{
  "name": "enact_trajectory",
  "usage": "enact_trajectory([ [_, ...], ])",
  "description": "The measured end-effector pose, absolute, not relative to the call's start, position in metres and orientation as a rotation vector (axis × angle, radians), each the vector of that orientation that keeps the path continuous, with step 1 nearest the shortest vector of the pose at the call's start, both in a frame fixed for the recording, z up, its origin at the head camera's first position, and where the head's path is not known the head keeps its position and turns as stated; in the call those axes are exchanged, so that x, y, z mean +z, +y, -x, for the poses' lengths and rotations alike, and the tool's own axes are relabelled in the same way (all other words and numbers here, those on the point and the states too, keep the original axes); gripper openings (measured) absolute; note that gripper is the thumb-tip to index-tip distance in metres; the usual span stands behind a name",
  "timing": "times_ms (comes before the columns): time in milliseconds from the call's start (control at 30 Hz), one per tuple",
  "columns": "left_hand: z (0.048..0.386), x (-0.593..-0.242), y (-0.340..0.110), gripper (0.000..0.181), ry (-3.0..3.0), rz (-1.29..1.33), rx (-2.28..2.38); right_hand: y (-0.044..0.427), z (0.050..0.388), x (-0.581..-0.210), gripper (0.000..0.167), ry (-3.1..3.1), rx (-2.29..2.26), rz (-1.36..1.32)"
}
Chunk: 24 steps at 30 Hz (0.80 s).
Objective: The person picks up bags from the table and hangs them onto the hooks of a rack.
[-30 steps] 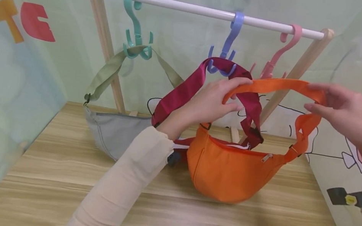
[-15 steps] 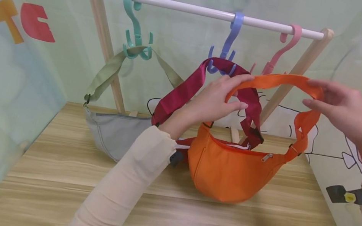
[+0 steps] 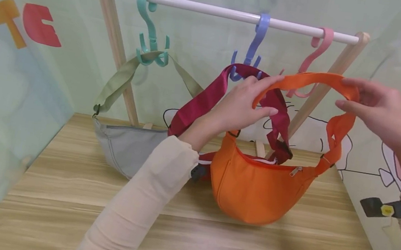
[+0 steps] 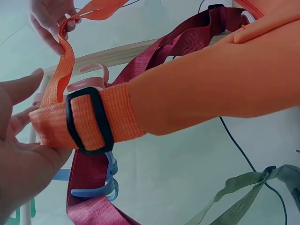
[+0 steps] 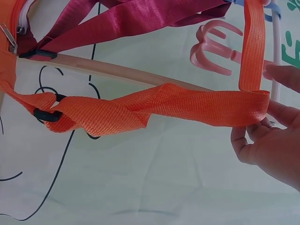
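Note:
An orange shoulder bag (image 3: 258, 188) has its strap spread into an arch between both hands. My left hand (image 3: 240, 100) holds the strap's left side near a black buckle (image 4: 89, 121); its thumb stands away from the webbing. On the right side, the strap bends around the fingers of my right hand (image 3: 383, 112). The arch stands in front of the pink hook hanger (image 3: 315, 55), whose lower prongs show beneath the strap. Whether the bag's bottom touches the table I cannot tell. Behind it, a dark red bag's strap (image 3: 200, 108) hangs on the blue hook hanger (image 3: 252, 42).
A white rail (image 3: 209, 6) on wooden legs (image 3: 119, 45) carries the hangers. On the left, a grey-green bag (image 3: 132, 145) hangs by its strap from the green hook hanger (image 3: 151, 24). Beneath everything lies a wood-grain table (image 3: 184, 242), with printed backdrop walls (image 3: 16, 95) around it.
Both hands have risen slightly, lifting the orange strap's arch higher across the pink hanger. The pink hanger's lower prongs now show under the strap. The other bags stay put.

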<state>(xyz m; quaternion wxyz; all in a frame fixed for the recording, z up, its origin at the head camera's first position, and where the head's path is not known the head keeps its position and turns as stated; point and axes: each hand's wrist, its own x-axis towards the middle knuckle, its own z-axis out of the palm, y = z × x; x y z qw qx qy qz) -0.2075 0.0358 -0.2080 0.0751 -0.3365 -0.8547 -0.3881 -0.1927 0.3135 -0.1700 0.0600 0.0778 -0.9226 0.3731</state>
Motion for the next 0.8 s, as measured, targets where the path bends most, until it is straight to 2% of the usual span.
enact_trajectory([
  [800,0.2129,-0.1997,0.0395,0.069,-2.618,0.919,-1.246,0.3053,0.1983,-0.1638,0.057,-2.830,1.052,-0.216],
])
